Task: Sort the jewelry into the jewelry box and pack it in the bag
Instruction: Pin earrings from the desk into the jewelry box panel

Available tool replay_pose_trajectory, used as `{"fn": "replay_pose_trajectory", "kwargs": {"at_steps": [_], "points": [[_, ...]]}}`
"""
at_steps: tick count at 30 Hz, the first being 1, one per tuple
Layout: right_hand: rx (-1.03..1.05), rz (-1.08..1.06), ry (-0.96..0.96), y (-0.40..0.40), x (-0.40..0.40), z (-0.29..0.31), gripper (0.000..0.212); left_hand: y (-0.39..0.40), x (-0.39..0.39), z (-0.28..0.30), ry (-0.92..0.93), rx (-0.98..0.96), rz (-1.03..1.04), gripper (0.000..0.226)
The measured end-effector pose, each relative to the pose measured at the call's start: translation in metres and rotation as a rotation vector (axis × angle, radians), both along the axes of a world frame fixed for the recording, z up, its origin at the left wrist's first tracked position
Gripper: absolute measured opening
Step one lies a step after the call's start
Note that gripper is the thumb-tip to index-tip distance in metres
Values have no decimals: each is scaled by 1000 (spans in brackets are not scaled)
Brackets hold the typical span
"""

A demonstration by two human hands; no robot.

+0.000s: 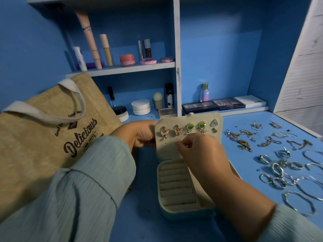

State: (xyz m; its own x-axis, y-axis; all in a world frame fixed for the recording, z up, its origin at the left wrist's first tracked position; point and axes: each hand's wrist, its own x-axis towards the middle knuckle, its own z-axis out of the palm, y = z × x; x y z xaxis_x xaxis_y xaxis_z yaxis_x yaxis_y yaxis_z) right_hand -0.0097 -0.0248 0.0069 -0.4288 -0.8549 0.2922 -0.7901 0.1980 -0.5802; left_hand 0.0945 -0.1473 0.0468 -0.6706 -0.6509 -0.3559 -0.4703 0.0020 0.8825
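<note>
A: From the head camera, we see a glossy blue tabletop set against blue walls, with a white shelf unit at the back holding tubes and jars of cosmetics; flat eyeshadow palettes lie on its lowest ledge.

B: And the small pale-green jewelry box with a cream lining sits open mid-table. Its padded lid panel stands upright, carrying a row of earrings: two gold butterfly studs, two green-stone flower earrings and a silver triangular one.

A: Our left hand grips the left edge of that panel, fingers curled round it. Our right hand is in front of the panel, fingertips pinched together just below the row.

B: We think they pinch something tiny against the panel, but it is too small to make out.

A: The ring rolls in the box base look bare. The tan jute tote bag printed "Delicious" stands at the left, leaning back, white handles up.

B: To the right, loose gold chains, silver rings and silver hoops lie scattered on the table, well apart from the bag.
</note>
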Motion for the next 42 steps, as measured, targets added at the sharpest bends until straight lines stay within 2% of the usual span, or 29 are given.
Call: {"fn": "replay_pose_trajectory", "kwargs": {"at_steps": [5,12,18,25,32,37,42], "points": [[11,-6,42,4,0,-1,28,-2,-3,-4,7,10,-63,19],[5,-8,106,15,5,-3,35,3,-4,0,-108,-78,-227,20],[-5,-18,124,23,9,-8,34,7,-2,0,-177,-176,-201,8],[0,-16,113,23,10,-11,32,11,-1,1,-232,-285,-209,8],[-17,-18,119,21,10,-13,32,11,-5,5,-271,-250,-256,11],[-9,-18,118,22,9,-13,32,12,-5,8,-253,-123,-274,13],[-10,-19,121,21,9,-13,32,12,-6,11,-252,-115,-297,14]]}}
